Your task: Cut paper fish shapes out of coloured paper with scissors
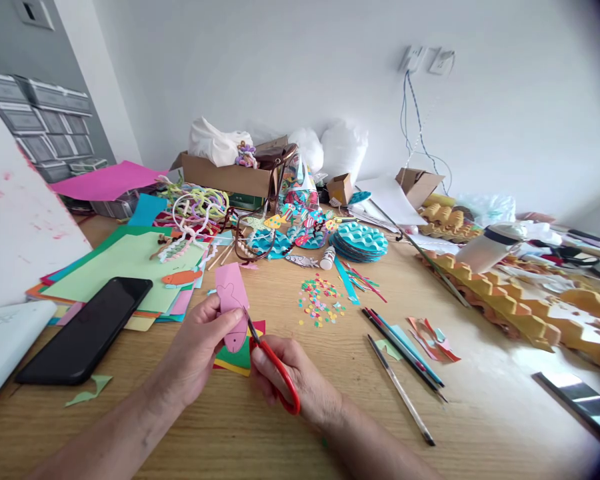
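Note:
My left hand [200, 333] pinches a strip of pink paper [233, 280] between thumb and fingers. A fish is drawn in dark line on the strip, its head with a round eye pointing toward me and its tail away. My right hand [290, 373] grips red-handled scissors [283, 380], whose blades meet the strip's right edge beside my left thumb. Under the hands lie red, green and yellow paper pieces [235, 360], partly hidden. An orange paper fish [181, 278] rests on the pale green sheets [125, 270] to the left.
A black phone [87, 333] lies at left. Paper dots [321, 300] are scattered mid-table. Pens and pencils [405, 353] and orange scraps [433, 340] lie at right, near yellow egg-carton strips [490, 300]. Blue wavy discs [359, 241] and a cardboard box [225, 177] stand behind.

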Tool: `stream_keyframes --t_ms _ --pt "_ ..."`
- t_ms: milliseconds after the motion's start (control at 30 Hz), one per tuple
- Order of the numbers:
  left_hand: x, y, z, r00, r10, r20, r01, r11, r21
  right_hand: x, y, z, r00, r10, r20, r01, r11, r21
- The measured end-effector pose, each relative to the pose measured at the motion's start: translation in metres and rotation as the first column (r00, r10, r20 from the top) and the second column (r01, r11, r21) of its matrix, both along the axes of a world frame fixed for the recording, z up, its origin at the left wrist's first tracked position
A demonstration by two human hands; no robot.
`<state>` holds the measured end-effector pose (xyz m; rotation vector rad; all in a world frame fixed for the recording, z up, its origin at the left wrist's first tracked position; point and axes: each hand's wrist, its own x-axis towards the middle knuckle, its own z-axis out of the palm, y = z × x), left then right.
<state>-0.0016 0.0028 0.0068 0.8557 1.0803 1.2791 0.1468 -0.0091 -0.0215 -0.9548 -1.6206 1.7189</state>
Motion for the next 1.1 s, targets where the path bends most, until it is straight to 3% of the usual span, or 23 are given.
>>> stream_keyframes --t_ms 500,1100 --pt "-0.0012 -0.0015 0.0009 0.999 -0.033 0.042 0.033 0.999 0.015 -0.0007 0.0002 -0.0068 0.999 -0.029 0.015 0.029 1.000 0.011" --pt "-0.0029 0.0008 -0.0017 0.997 -0.078 0.015 0.078 0.997 0.014 -0.0020 -0.0013 0.0000 0.994 -0.064 0.084 0.062 0.998 0.016"
